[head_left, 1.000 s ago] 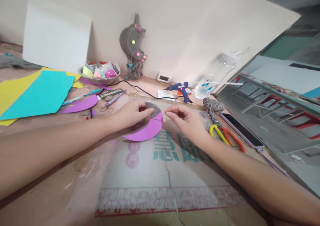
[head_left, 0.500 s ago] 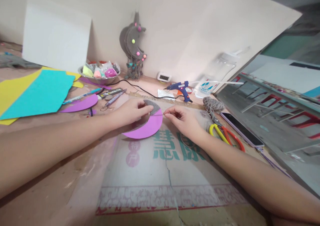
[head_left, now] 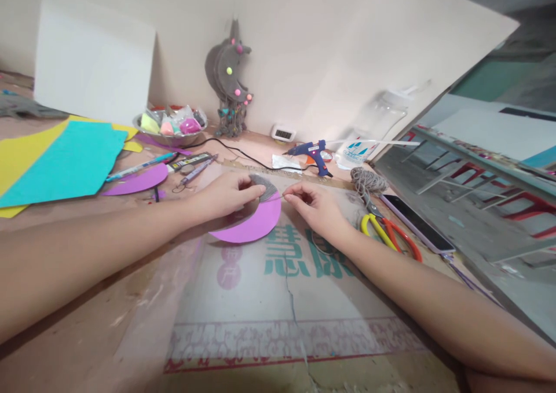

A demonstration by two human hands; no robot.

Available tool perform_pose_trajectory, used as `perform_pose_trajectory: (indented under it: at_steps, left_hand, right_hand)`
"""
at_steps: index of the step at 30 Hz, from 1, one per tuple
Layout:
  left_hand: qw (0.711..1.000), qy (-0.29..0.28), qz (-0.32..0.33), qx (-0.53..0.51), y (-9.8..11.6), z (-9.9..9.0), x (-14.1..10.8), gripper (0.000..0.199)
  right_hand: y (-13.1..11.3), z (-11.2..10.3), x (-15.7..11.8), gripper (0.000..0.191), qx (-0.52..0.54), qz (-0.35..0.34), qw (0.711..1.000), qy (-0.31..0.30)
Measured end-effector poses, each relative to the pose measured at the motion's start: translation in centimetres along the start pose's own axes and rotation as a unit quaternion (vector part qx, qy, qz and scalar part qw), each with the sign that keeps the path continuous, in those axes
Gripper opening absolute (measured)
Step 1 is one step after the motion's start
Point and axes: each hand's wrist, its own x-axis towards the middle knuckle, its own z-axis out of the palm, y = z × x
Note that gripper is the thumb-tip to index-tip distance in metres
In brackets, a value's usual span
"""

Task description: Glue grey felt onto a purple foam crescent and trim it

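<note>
A purple crescent [head_left: 254, 224] lies over the printed plastic sheet, its far part covered by rows of grey yarn [head_left: 263, 187]. My left hand [head_left: 237, 194] grips the crescent at its wrapped part, thumb on top. To the right of it, my right hand [head_left: 307, 203] pinches the yarn strand, which runs taut across the purple surface to my fingertips. A loose loop of the strand shows under my right wrist. The ball of grey yarn [head_left: 368, 180] rests beyond that wrist, against the scissors [head_left: 391, 231].
A blue glue gun [head_left: 315, 153] with a cord lies behind my hands, near a small timer [head_left: 284, 132]. At right is a phone [head_left: 417, 224]. Coloured sheets [head_left: 65, 161], pens and a metal bowl [head_left: 169, 135] occupy the left. A yarn-wrapped moon decoration [head_left: 230, 80] stands against the wall.
The strand at my right fingertips now slants slightly upward to the right, where it lay nearly level. Both hands keep their grips; the whole view has shifted slightly.
</note>
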Motion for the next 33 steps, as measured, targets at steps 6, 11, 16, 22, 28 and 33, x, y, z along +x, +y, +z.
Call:
perform_pose_trajectory:
  at_steps: [6,11,16,22,28,33]
  left_hand:
    - [1.0,-0.014,0.016,0.007,-0.11,0.0,-0.08,0.032]
    - [1.0,-0.015,0.015,0.011,-0.21,-0.05,-0.05,0.033]
    - [0.999,-0.019,0.017,0.019,-0.07,-0.03,-0.09,0.03]
    - [0.998,-0.028,0.033,0.035,0.07,-0.04,-0.27,0.028]
    - [0.998,-0.035,0.032,0.04,-0.05,-0.08,-0.29,0.029]
    - [0.997,-0.037,0.044,0.05,-0.09,-0.12,-0.3,0.031]
  right_hand:
    - [0.01,-0.02,-0.02,0.014,0.003,0.0,1.0,0.004]
    - [-0.02,-0.01,0.0,0.014,-0.008,-0.008,1.0,0.012]
    - [0.08,0.01,-0.06,0.014,-0.009,-0.007,1.0,0.012]
    - [-0.07,0.0,-0.14,0.013,-0.008,-0.005,1.0,0.013]
    - [-0.1,-0.01,-0.12,0.014,-0.013,-0.008,1.0,0.017]
    - [0.06,0.01,-0.09,0.014,-0.012,-0.012,1.0,0.016]
